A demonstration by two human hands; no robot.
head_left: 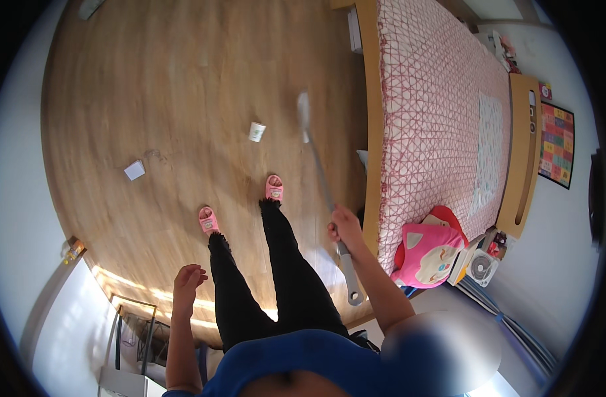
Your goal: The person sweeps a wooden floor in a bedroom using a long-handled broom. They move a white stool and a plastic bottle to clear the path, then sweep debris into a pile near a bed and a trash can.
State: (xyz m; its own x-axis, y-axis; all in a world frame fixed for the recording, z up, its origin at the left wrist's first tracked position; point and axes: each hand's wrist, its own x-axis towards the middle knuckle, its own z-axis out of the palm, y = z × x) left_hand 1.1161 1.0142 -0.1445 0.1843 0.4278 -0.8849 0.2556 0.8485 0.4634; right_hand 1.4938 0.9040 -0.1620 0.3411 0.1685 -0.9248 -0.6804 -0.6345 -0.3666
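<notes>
Right hand [343, 229], fingers clamped mid-shaft on a long grey pole tool [321, 182] — seemingly light, stiff and top-heavy, best gripped near its balance — its head over the wooden floor [151, 99] at 12 o'clock; left hand [187, 281] empty, fingers loosely curled; paper cup [257, 132], white scrap [134, 170], bed [435, 119] at 2 o'clock.

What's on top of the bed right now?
On the bed, a pink-and-white patterned cover spans the mattress, with a pale cloth lying near the wooden headboard. A pink plush toy sits at its near edge; whether it rests on the bed or the floor is unclear. Anything under the cover is hidden.
</notes>
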